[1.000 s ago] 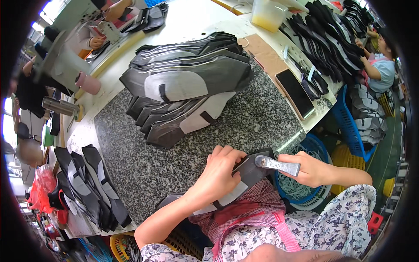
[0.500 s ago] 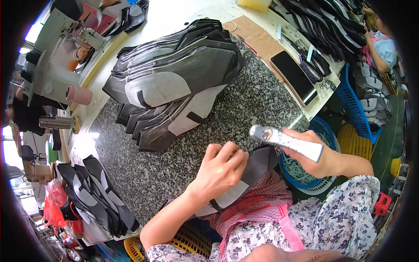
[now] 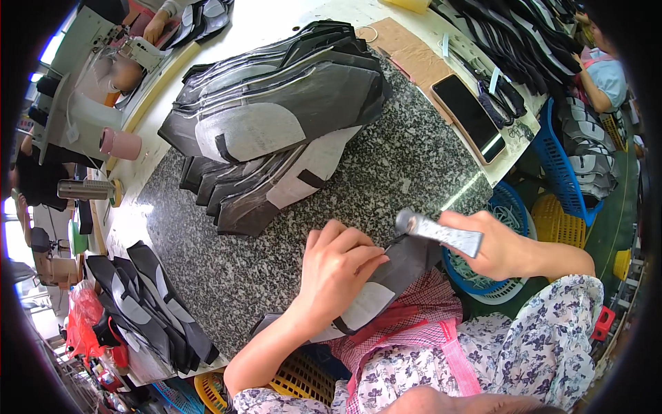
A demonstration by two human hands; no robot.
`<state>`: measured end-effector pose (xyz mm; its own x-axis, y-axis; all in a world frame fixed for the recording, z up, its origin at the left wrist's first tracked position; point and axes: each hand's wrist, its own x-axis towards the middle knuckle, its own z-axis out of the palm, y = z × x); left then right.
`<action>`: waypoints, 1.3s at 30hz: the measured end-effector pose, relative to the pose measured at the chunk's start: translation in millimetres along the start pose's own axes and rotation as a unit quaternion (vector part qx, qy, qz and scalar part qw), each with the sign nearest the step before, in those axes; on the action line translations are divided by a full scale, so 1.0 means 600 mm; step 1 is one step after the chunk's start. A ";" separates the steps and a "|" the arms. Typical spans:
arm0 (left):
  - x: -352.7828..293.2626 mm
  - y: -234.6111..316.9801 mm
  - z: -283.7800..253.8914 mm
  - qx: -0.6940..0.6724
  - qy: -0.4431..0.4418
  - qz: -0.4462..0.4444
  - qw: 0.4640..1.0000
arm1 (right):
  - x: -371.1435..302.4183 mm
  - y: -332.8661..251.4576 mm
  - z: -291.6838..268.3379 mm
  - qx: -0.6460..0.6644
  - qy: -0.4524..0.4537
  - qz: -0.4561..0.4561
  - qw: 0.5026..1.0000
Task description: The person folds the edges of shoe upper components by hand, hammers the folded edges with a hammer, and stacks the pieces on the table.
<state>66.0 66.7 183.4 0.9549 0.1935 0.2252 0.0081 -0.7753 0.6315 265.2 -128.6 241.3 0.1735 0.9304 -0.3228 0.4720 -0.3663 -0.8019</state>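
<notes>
In my right hand [image 3: 507, 245] is a hammer [image 3: 447, 234] with a worn metal head, held just above the near edge of a speckled granite slab [image 3: 255, 276]. A dark grey panel [image 3: 410, 261] with a pale patch lies at that edge, partly over my lap and partly hidden by my left forearm. My left hand [image 3: 334, 265] rests at its upper edge, thumb and forefinger closed together on it. Beyond, a tall stack of similar dark panels [image 3: 324, 96] with pale patches covers the far part of the slab.
More dark panels [image 3: 148, 303] lie at the left table edge. At right are a phone [image 3: 467, 117], brown cardboard [image 3: 407, 52] and scissors [image 3: 507, 103]. A blue basket [image 3: 527, 221] of pale strips stands beside the table. Another person's hand [image 3: 157, 27] is at a sewing machine.
The hammer has come down closer to the panel, and my right hand with it. My left fingers have shifted from a loose curl to a pinch at the panel's edge.
</notes>
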 end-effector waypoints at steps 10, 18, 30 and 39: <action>-0.016 0.028 0.005 0.117 -0.032 0.108 0.987 | 0.008 -0.015 0.003 0.021 0.034 -0.063 0.997; -0.026 0.027 -0.004 -0.046 -0.035 -0.066 0.996 | 0.022 -0.004 0.012 -0.040 -0.043 -0.073 0.996; -0.042 0.031 -0.001 -0.010 0.042 -0.073 0.996 | 0.023 -0.014 0.011 -0.042 -0.073 -0.053 0.995; -0.057 0.041 -0.020 -0.158 -0.060 -0.196 0.966 | 0.007 -0.025 0.039 -0.120 -0.095 -0.072 0.986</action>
<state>30.0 48.2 200.1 0.9243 0.3498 -0.1531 0.3034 -0.4297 0.8505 238.7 -119.6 240.4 -0.0640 0.9450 -0.3206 0.6753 -0.1956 -0.7111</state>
